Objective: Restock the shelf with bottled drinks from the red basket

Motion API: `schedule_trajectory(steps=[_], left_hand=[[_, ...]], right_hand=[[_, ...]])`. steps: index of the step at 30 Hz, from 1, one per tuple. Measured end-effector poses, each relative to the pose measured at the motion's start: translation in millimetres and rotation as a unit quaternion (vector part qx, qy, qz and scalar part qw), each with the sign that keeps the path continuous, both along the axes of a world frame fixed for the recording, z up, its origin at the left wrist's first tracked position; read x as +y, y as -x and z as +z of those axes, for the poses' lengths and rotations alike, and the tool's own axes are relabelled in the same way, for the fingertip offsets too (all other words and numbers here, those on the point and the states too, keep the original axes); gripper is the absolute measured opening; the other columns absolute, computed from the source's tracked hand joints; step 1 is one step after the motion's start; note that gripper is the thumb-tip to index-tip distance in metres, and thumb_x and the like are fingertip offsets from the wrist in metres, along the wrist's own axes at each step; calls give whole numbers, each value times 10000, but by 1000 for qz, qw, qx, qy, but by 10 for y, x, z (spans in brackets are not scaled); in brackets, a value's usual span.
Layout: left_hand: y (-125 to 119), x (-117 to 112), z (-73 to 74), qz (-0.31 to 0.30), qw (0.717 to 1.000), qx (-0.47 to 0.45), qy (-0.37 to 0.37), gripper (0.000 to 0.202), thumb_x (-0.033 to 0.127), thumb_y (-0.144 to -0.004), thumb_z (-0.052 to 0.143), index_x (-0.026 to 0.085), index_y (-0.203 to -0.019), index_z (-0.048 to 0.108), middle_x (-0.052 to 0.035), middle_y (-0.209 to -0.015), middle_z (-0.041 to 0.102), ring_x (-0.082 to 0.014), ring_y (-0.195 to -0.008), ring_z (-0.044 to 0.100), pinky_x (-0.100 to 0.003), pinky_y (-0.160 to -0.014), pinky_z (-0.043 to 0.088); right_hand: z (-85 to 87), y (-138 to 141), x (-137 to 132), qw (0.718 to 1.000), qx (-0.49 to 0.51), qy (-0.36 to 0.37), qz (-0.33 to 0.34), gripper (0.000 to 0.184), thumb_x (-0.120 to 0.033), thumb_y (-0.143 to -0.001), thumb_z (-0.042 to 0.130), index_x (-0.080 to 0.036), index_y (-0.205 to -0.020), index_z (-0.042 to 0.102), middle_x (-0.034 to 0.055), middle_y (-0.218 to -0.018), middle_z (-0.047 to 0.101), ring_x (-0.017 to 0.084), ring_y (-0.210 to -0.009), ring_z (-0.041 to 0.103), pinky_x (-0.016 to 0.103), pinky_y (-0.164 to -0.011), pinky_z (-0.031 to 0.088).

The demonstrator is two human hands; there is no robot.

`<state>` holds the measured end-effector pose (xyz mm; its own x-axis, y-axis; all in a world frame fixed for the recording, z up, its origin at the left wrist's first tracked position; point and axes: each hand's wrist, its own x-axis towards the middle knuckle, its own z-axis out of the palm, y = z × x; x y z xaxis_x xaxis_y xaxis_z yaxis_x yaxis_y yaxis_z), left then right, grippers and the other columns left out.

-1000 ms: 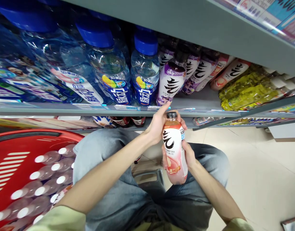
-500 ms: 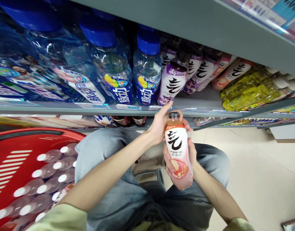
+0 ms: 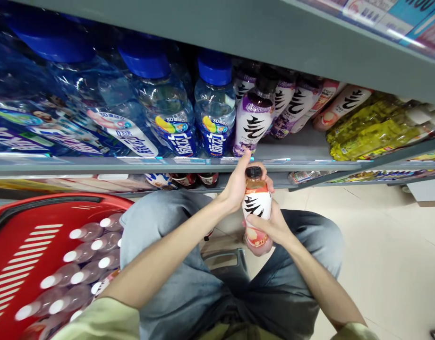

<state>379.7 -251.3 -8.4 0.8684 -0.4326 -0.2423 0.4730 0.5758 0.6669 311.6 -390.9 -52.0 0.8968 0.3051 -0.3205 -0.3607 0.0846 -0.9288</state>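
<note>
A peach-pink drink bottle (image 3: 258,196) with a black cap and a white label is held between both hands, in front of the shelf edge and above my knees. My left hand (image 3: 236,186) is closed about its upper part, fingers behind the neck and the thumb pointing up beside the cap. Lower down, my right hand (image 3: 273,223) grips the bottle, its thumb lying across the front label. Close above the left thumb, a purple-labelled bottle (image 3: 253,123) of the same shape stands at the front of the shelf (image 3: 298,150).
Blue-capped bottles (image 3: 214,108) line the shelf's left part. Yellow bottles (image 3: 373,130) lie at the right, near a pink bottle (image 3: 341,107). On the left, a red basket (image 3: 12,236) holds several white-capped bottles (image 3: 86,231). A grey stool (image 3: 226,262) shows between my knees.
The bottle has turned and tipped, so its base looks farther away. My right thumb has come across its front, where the fingers wrapped its left side before. The view has shifted slightly.
</note>
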Motion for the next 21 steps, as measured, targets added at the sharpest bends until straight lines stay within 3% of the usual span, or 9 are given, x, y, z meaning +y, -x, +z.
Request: schedule_trajectory(steps=[3, 7, 13, 17, 19, 21], left_hand=[[25, -38, -16, 10, 1000, -6, -18, 658, 796, -881, 482, 191, -623, 511, -70, -565, 631, -203, -574, 648, -260, -531, 483], [36, -74, -20, 8, 1000, 1, -29, 654, 726, -974, 345, 187, -638, 500, -75, -579, 640, -157, -494, 567, -245, -502, 451], [27, -97, -46, 16, 998, 18, -66, 644, 766, -942, 368, 197, -666, 491, -54, -577, 635, -136, -416, 501, -246, -448, 411], [41, -92, -78, 38, 995, -17, -88, 617, 758, -917, 460, 194, -672, 515, -50, -585, 648, -150, -471, 552, -256, -496, 451], [52, -84, -97, 59, 992, -46, -104, 617, 751, -927, 457, 195, -668, 521, -51, -589, 659, -164, -517, 587, -262, -528, 468], [61, -76, -123, 79, 985, -75, -132, 624, 737, -951, 432, 195, -655, 519, -51, -587, 666, -172, -553, 609, -266, -564, 481]], right_hand=[[-3, -11, 17, 991, -75, 97, -45, 538, -398, -648, 916, -185, -1042, 619, 53, -918, 707, 200, -781, 657, 335, -725, 567], [-31, -18, 21, 985, -89, 136, -50, 509, -419, -643, 889, -191, -1007, 616, 60, -925, 714, 221, -800, 665, 354, -738, 558], [-48, -33, 0, 996, -52, 73, -20, 539, -464, -707, 865, -205, -1091, 589, 93, -996, 740, 275, -908, 714, 413, -809, 592], [-35, -66, -24, 994, -90, 63, -6, 584, -434, -735, 856, -207, -1195, 577, 95, -1137, 727, 271, -1033, 707, 412, -919, 576], [-10, -100, -40, 986, -127, 105, 16, 599, -425, -755, 840, -208, -1244, 569, 93, -1167, 716, 268, -1049, 697, 416, -935, 565], [27, -139, -51, 966, -166, 194, 36, 633, -411, -729, 856, -200, -1254, 572, 102, -1167, 706, 282, -1043, 685, 441, -936, 553]])
